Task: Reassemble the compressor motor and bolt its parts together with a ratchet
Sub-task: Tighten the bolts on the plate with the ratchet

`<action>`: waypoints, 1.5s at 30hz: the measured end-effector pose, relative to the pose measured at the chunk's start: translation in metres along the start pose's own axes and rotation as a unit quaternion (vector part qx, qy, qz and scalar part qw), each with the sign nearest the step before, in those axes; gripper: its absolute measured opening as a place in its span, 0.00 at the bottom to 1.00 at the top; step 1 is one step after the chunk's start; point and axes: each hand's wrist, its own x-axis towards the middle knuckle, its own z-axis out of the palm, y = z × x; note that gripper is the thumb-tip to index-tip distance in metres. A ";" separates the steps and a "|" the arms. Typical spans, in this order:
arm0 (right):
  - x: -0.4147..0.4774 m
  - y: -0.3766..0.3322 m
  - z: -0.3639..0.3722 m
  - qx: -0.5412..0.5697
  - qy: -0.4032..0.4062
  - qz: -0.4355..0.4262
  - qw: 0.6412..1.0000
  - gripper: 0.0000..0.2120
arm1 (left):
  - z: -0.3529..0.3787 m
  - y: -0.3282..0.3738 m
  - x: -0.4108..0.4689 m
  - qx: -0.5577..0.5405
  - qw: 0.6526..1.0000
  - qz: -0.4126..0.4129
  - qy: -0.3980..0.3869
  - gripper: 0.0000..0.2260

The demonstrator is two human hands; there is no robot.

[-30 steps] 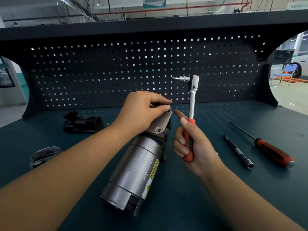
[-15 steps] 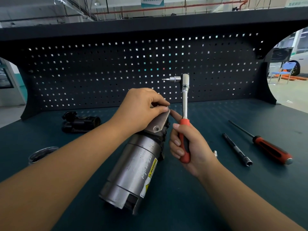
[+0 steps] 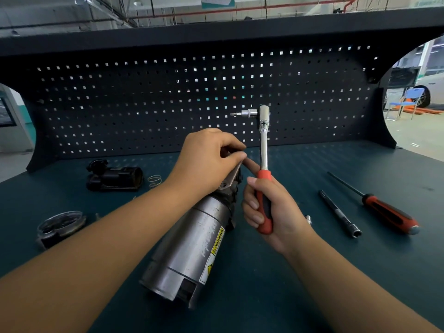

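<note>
Head view: motor lies on its side mid-table, its far end w/ metal bracket pointing away. L hand is curled over the bracket, fingers pinching its top edge. R hand grips ratchet by the red handle, upright just right of motor, bit pointing left; index finger reaches out to the bracket. Right side: extension bar & screwdriver, apart. Left side: black housing w/ spring beside it, clear dish nearer.
</note>
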 end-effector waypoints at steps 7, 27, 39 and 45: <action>0.001 0.001 -0.001 0.005 0.008 0.002 1.000 0.19 | 0.004 0.002 -0.006 -0.031 0.999 -0.007 0.012 0.10; -0.001 0.001 -0.002 -0.035 0.013 -0.004 0.999 0.17 | 0.005 0.003 -0.006 -0.030 0.999 -0.005 0.037 0.08; -0.012 -0.015 0.038 -0.492 0.145 -0.211 0.832 0.06 | -0.012 0.034 -0.015 -0.348 0.924 -0.155 0.041 0.11; -0.018 -0.035 0.064 -0.542 0.058 -0.281 0.790 0.12 | -0.034 0.027 -0.020 -0.567 0.770 -0.244 0.163 0.13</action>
